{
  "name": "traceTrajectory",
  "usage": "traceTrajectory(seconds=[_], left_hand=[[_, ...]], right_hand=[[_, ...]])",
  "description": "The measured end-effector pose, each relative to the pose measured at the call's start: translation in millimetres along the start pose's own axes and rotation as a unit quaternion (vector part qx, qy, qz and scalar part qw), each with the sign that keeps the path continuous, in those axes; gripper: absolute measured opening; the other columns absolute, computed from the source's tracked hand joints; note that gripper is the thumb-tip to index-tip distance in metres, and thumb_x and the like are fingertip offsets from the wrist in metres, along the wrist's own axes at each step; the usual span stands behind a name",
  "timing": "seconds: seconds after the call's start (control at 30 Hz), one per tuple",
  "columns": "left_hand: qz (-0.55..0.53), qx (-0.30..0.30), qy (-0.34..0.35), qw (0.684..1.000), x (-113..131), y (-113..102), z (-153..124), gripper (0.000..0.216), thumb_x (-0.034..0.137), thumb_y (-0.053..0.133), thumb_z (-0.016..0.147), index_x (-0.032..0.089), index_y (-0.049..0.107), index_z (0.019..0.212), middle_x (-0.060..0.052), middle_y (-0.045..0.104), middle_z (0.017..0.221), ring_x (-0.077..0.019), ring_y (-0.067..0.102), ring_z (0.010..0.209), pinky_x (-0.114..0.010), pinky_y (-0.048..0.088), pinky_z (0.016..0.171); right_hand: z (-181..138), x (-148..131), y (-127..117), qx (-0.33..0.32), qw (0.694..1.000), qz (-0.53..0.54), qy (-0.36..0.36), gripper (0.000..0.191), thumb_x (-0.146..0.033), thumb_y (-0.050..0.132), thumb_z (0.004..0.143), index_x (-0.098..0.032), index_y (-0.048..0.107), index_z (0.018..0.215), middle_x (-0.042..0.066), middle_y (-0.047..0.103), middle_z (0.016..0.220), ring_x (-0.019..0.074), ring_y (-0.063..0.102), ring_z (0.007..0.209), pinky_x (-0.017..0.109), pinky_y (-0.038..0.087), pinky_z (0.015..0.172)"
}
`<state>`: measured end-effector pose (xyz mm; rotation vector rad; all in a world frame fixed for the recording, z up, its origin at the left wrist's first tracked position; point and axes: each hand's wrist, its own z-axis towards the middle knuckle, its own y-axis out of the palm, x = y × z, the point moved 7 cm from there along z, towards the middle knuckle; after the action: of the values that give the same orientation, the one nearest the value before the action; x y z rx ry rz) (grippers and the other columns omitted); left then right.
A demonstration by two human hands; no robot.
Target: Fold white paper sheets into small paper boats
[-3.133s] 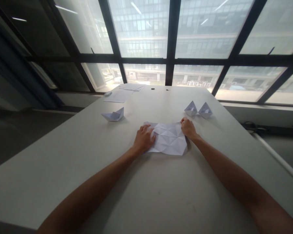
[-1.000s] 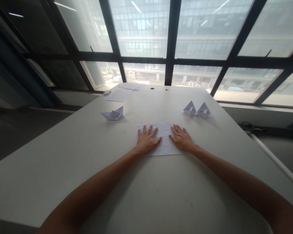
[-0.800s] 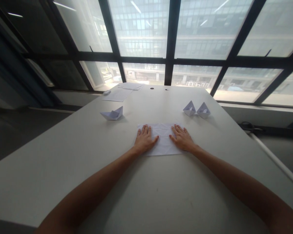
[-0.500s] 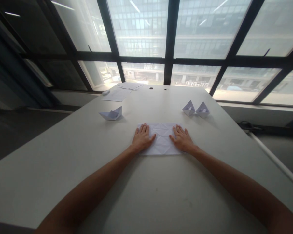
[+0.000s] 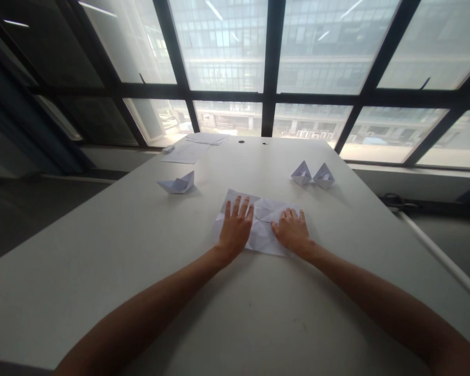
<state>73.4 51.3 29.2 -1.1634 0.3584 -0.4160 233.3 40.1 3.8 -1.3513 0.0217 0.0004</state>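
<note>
A creased white sheet of paper lies on the white table in front of me. My left hand rests flat on its left half, fingers stretched out and slightly apart. My right hand lies palm down on its right half, fingers extended toward the far edge. The sheet looks turned a little, with its far left corner raised toward the window. Neither hand grips anything.
A folded paper boat sits at the left of the table. Two more paper boats stand side by side at the right. Loose sheets lie at the far end by the window. A cable runs along the floor at right.
The paper has turned and shifted slightly under my hands. My left hand moved forward and right on the sheet; my right hand slid back a little. Earlier I held its corners.
</note>
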Motion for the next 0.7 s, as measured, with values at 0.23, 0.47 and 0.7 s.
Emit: traceTrajectory(seconds=[0.23, 0.47, 0.7], left_hand=[[-0.071, -0.112, -0.061, 0.989, -4, 39, -7, 0.067, 0.060, 0.034, 0.096, 0.020, 0.037, 0.151, -0.015, 0.027, 0.160, -0.0475, 0.018, 0.145, -0.071, 0.015, 0.111], [-0.079, -0.094, 0.070, 0.990, -5, 30, 4, 0.066, 0.060, 0.036, 0.097, 0.022, 0.037, 0.151, -0.011, 0.031, 0.159, -0.0354, 0.021, 0.148, -0.067, 0.011, 0.115], [-0.073, -0.030, 0.014, 0.997, -6, 13, 6, 0.046, 0.028, 0.038, 0.099, 0.016, 0.049, 0.142, -0.011, 0.044, 0.152, -0.0267, 0.034, 0.144, -0.046, 0.020, 0.121]], right_hand=[[4, -15, -22, 0.047, 0.984, 0.074, -0.152, 0.041, -0.029, 0.051, 0.093, -0.014, 0.059, 0.130, 0.016, 0.044, 0.150, 0.0317, 0.031, 0.142, 0.050, 0.022, 0.116], [11, -25, 5, -0.048, 0.920, 0.206, -0.329, 0.054, -0.031, 0.039, 0.100, -0.017, 0.034, 0.152, 0.011, 0.034, 0.158, 0.0239, 0.025, 0.148, 0.045, 0.024, 0.119], [5, -17, 4, 0.004, 0.988, 0.108, -0.112, 0.055, -0.045, 0.047, 0.096, -0.012, 0.049, 0.141, 0.021, 0.044, 0.149, 0.0359, 0.038, 0.137, 0.052, 0.031, 0.109]])
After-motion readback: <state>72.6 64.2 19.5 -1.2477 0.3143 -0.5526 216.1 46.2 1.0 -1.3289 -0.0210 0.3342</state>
